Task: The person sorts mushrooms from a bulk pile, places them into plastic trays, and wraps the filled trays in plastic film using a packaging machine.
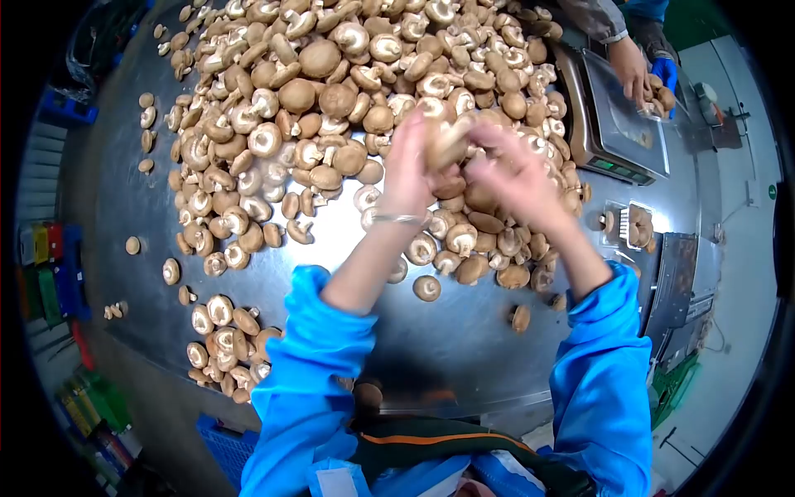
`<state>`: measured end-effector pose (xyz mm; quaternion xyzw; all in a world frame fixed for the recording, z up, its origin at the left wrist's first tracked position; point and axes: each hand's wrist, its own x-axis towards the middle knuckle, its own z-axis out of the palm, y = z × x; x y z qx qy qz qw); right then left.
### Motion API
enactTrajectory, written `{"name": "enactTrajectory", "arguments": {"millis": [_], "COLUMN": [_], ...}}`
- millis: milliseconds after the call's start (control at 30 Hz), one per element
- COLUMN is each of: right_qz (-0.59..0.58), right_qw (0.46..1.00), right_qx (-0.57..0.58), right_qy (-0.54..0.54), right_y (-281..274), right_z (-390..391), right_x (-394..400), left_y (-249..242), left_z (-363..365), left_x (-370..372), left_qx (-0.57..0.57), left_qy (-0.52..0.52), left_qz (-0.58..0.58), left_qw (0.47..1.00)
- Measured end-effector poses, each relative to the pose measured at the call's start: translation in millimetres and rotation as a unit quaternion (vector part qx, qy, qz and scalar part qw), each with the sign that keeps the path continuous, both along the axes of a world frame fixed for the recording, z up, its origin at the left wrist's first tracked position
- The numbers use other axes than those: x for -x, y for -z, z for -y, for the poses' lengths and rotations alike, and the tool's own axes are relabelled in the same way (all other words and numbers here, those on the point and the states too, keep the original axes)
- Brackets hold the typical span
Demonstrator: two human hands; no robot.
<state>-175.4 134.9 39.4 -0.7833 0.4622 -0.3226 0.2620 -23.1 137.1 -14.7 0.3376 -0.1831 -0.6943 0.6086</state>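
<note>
Both hands are over the large heap of brown mushrooms [320, 60] on the metal table. My left hand [407, 170], with a band at the wrist, is wrapped round a mushroom [447, 142] whose pale stem shows between the hands. My right hand [515, 172] is just to its right, its fingers spread and blurred by motion near the stem. Whether the right fingers touch that mushroom is not clear. Loose mushrooms lie below the hands, one of them [426, 288] apart from the heap.
A weighing scale [621, 116] stands at the upper right, where a co-worker's hand [631, 69] and blue glove [665, 73] hold mushrooms. A clear tray of mushrooms [639, 225] is at the right. A smaller mushroom pile [225, 341] lies lower left.
</note>
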Motion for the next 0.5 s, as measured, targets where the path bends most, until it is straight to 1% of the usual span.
{"name": "enactTrajectory", "arguments": {"millis": [33,67,100,133,167,200,233,267,300,333,367,400,433,467,500], "right_qz": [-0.003,-0.03,-0.057,-0.084,-0.08,-0.084,-0.211,-0.272,-0.303,-0.333,-0.364,-0.353,-0.247,-0.191,-0.136], "right_qw": [0.994,0.993,0.991,0.989,0.996,0.992,0.962,0.944,0.934,0.924,0.913,0.916,0.938,0.947,0.955], "right_qx": [0.057,0.066,0.076,0.084,0.019,0.086,0.113,0.099,0.101,0.103,0.104,0.075,0.06,0.073,0.084], "right_qy": [-0.095,-0.095,-0.094,-0.092,-0.027,0.043,0.13,0.16,0.159,0.157,0.152,0.174,0.237,0.246,0.252], "right_y": [9.6,15.2,20.8,28.8,43.7,69.6,78.6,86.6,99.7,114.8,123.3,121.7,116.5,110.9,91.1], "right_z": [-11.9,-8.7,1.6,15.7,45.8,78.5,100.7,120.3,134.3,145.6,154.4,159.6,155.0,144.8,121.4], "right_x": [-12.8,-13.4,-13.2,-11.0,-1.6,13.8,21.2,25.8,30.7,34.7,36.2,35.7,28.9,25.2,13.9], "left_y": [-22.8,-7.2,3.8,11.9,8.2,10.5,0.5,-11.2,-19.7,-17.1,-15.2,-22.1,-31.0,-35.6,-38.2], "left_z": [-18.3,-33.4,-54.9,-80.5,-104.6,-132.1,-146.5,-164.9,-187.6,-208.3,-219.6,-218.8,-216.6,-209.4,-196.7], "left_x": [-20.0,-39.3,-61.6,-89.0,-110.9,-132.4,-150.5,-160.9,-163.7,-166.4,-166.5,-165.6,-164.2,-162.6,-160.3], "left_qx": [-0.161,-0.163,-0.173,-0.141,-0.082,0.013,0.197,0.198,0.156,0.115,0.13,0.17,0.209,0.184,0.154], "left_qy": [0.047,0.08,0.087,0.134,0.183,0.243,0.295,0.385,0.47,0.496,0.516,0.501,0.484,0.441,0.395], "left_qz": [-0.191,-0.272,-0.267,-0.137,0.126,0.426,0.56,0.629,0.708,0.738,0.741,0.743,0.743,0.734,0.719], "left_qw": [0.967,0.945,0.944,0.971,0.972,0.871,0.749,0.646,0.503,0.443,0.409,0.41,0.412,0.482,0.551]}}
